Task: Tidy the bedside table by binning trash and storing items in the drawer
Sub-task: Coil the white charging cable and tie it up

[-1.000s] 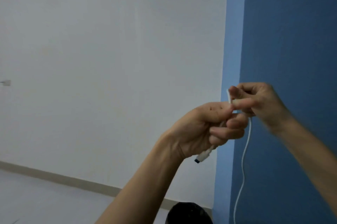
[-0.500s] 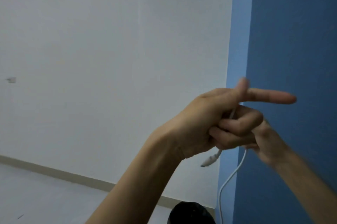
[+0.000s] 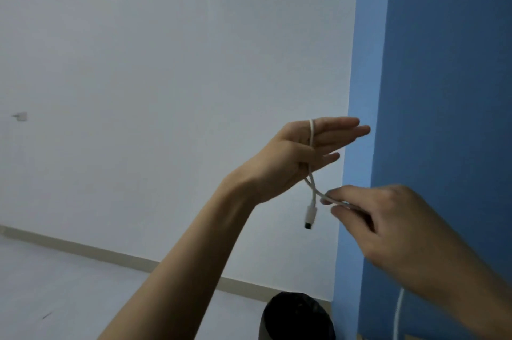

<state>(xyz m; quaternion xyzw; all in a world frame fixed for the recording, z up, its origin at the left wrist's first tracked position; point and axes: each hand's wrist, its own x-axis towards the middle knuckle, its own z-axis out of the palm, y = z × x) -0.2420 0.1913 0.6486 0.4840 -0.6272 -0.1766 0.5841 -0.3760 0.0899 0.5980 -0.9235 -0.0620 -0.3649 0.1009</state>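
L hand, mid-frame: fingers straight, white cable looped over them. R hand, lower right: thumb & fingertips pinch the cable just below L palm. Plug dangles btwn hands. Black bin at bottom edge, beside blue wall.

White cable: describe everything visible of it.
The white cable is thin and looks like smooth plastic. One turn loops over the straight fingers of the left hand, crosses itself below the palm, and its white plug with a dark tip hangs free. The right hand pinches the running length; more hangs below that forearm.
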